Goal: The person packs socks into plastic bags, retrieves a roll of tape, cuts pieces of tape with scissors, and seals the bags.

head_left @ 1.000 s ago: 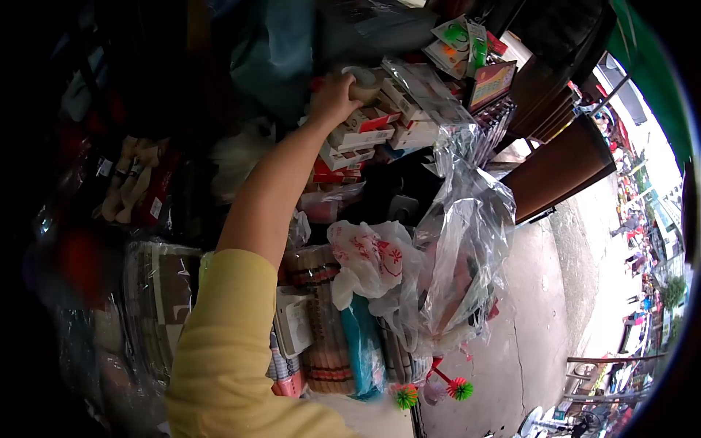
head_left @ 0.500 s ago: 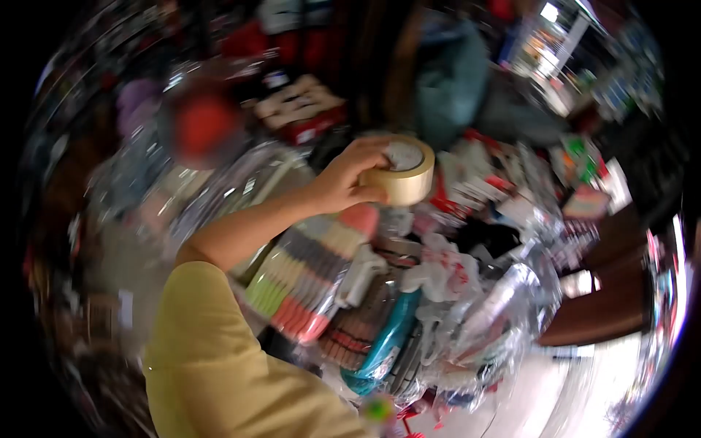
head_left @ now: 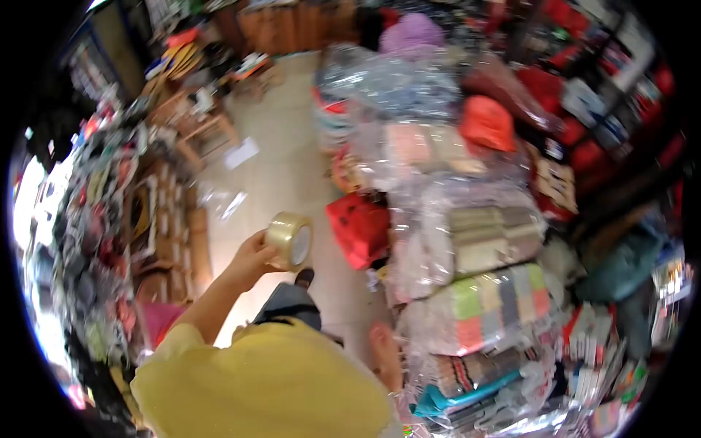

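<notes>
The person's left hand (head_left: 255, 257) grips a roll of yellowish tape (head_left: 290, 241) above the pale floor (head_left: 280, 120), left of a red bag (head_left: 358, 229). The blurred right hand (head_left: 385, 349) is near plastic-wrapped packs (head_left: 500, 306); its grip cannot be told.

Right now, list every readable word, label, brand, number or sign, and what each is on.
No text can be read.
Tape roll in the left hand: pale inside of the core, too blurred to tell any print.
Red-and-white boxes: too small and blurred to read.
White sheet on the floor: no print can be made out.
Clear-wrapped multicolored bundle: no legible label.
</notes>
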Motion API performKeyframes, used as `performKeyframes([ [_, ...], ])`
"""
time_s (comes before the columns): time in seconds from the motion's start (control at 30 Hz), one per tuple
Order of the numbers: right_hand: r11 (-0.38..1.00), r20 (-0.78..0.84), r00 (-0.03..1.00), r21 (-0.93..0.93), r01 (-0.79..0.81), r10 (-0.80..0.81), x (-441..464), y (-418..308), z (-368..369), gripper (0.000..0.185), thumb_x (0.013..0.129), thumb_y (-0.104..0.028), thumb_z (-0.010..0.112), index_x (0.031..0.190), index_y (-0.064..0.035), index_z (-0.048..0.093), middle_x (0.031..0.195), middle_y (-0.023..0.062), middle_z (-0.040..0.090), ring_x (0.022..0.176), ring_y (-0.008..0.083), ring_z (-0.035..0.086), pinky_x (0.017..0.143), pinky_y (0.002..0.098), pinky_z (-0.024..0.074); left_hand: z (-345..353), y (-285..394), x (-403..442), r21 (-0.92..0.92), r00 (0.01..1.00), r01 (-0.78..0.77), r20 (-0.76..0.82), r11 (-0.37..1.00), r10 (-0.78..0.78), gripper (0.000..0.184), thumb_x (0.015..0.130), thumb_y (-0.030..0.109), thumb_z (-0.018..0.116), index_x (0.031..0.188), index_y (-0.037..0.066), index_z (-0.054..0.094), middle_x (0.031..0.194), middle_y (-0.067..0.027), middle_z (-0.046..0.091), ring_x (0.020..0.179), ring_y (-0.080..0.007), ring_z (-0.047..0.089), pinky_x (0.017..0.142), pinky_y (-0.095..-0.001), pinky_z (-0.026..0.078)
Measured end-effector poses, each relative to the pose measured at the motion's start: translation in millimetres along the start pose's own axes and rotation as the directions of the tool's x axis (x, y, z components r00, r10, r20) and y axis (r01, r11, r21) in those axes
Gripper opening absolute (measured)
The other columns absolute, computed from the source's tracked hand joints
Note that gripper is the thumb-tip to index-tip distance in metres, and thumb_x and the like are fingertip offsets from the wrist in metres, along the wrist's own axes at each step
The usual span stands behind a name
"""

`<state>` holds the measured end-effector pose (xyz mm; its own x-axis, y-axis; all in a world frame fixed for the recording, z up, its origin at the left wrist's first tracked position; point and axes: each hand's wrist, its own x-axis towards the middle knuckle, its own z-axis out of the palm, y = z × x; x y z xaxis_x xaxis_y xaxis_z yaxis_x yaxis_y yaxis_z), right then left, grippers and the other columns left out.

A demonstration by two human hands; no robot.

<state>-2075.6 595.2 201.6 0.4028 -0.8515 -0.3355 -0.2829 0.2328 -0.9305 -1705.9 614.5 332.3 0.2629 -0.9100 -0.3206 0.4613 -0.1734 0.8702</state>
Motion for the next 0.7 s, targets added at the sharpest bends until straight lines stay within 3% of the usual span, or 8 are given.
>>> performKeyframes([
  [0.07, 0.992, 0.072, 0.997, -0.128, -0.022, 0.031, 47.7, -34.7, 23.2, 0.028, 0.093, -0.018, 0.052, 0.115, -0.0015, 0.056, 0.103, 0.0044, 0.060, 0.095, 0.0133, 0.055, 0.081, 0.0258, 0.0440, -35.6, 5.6, 5.0, -0.087, 0.999, -0.015, -0.046, 0.996, 0.011, 0.063, 0.080, 0.025, 0.069, 0.131, 0.002, 0.038, 0.113, -0.0137, 0.058, 0.097, -0.0271, 0.063, 0.078, -0.0423, 0.055],
  [0.17, 0.995, 0.117, 0.989, -0.046, 0.094, -0.088, 144.0, -47.0, 78.0, 0.030, 0.093, -0.017, 0.051, 0.117, -0.0014, 0.055, 0.106, 0.0043, 0.060, 0.095, 0.0139, 0.056, 0.079, 0.0255, 0.0445, -101.3, 17.4, 27.5, -0.247, 1.000, -0.011, -0.008, 0.969, 0.009, 0.069, 0.077, 0.012, 0.069, 0.137, 0.005, 0.034, 0.114, -0.0133, 0.058, 0.097, -0.0253, 0.063, 0.075, -0.0379, 0.056],
  [0.23, 0.991, 0.271, 0.954, 0.003, -0.135, 0.129, 201.3, -63.3, 122.4, 0.035, 0.088, -0.010, 0.056, 0.121, 0.0000, 0.051, 0.109, 0.0074, 0.059, 0.101, 0.0153, 0.056, 0.086, 0.0259, 0.0448, -137.5, 40.1, 44.8, -0.267, 0.999, -0.006, -0.033, 0.964, -0.002, 0.069, 0.078, 0.010, 0.067, 0.138, 0.005, 0.032, 0.114, -0.0111, 0.059, 0.099, -0.0231, 0.062, 0.079, -0.0364, 0.054],
  [0.37, 0.999, 0.515, 0.857, 0.042, -0.028, 0.002, 310.5, -154.9, 234.4, 0.037, 0.088, -0.005, 0.055, 0.123, 0.0002, 0.049, 0.112, 0.0077, 0.057, 0.098, 0.0144, 0.056, 0.087, 0.0251, 0.0443, -212.5, 78.9, 82.3, -0.273, 0.995, -0.053, -0.096, 0.961, 0.028, 0.070, 0.078, 0.008, 0.064, 0.139, 0.005, 0.030, 0.116, -0.0098, 0.057, 0.102, -0.0208, 0.059, 0.083, -0.0347, 0.051],
  [0.43, 0.977, 0.676, 0.737, -0.139, 0.163, -0.026, 361.7, -214.7, 259.9, 0.037, 0.088, -0.005, 0.055, 0.124, 0.0003, 0.049, 0.110, 0.0074, 0.059, 0.098, 0.0115, 0.056, 0.083, 0.0237, 0.0461, -243.5, 97.3, 103.5, -0.295, 0.993, -0.089, -0.103, 0.951, 0.061, 0.073, 0.077, 0.006, 0.062, 0.141, 0.005, 0.027, 0.120, -0.0097, 0.055, 0.105, -0.0195, 0.057, 0.085, -0.0337, 0.051],
  [0.5, 0.971, 0.777, 0.617, -0.224, 0.084, 0.126, 422.9, -251.5, 270.4, 0.036, 0.088, -0.006, 0.055, 0.123, 0.0004, 0.050, 0.112, 0.0078, 0.059, 0.097, 0.0120, 0.057, 0.082, 0.0246, 0.0470, -266.8, 111.0, 130.9, -0.304, 0.988, -0.094, -0.148, 0.948, 0.051, 0.073, 0.078, 0.005, 0.061, 0.142, 0.005, 0.026, 0.122, -0.0094, 0.053, 0.107, -0.0185, 0.055, 0.084, -0.0330, 0.051],
  [0.6, 0.945, 0.775, 0.631, -0.183, 0.272, -0.031, 488.1, -300.6, 324.0, 0.041, 0.087, -0.005, 0.055, 0.126, 0.0010, 0.047, 0.118, 0.0088, 0.056, 0.101, 0.0152, 0.057, 0.089, 0.0272, 0.0451, -296.3, 133.0, 184.6, -0.334, 0.968, -0.179, -0.226, 0.925, 0.105, 0.076, 0.078, 0.015, 0.069, 0.141, 0.003, 0.026, 0.118, -0.0087, 0.057, 0.101, -0.0183, 0.060, 0.079, -0.0300, 0.052],
  [0.7, 0.972, 0.827, 0.558, -0.072, 0.222, -0.067, 534.5, -311.6, 392.4, 0.049, 0.083, -0.003, 0.059, 0.130, 0.0016, 0.043, 0.129, 0.0109, 0.047, 0.115, 0.0175, 0.048, 0.097, 0.0304, 0.0395, -319.8, 146.3, 253.9, -0.419, 0.946, -0.255, -0.295, 0.871, 0.135, 0.074, 0.080, 0.017, 0.068, 0.141, 0.005, 0.027, 0.117, -0.0072, 0.057, 0.099, -0.0167, 0.060, 0.075, -0.0283, 0.052],
])
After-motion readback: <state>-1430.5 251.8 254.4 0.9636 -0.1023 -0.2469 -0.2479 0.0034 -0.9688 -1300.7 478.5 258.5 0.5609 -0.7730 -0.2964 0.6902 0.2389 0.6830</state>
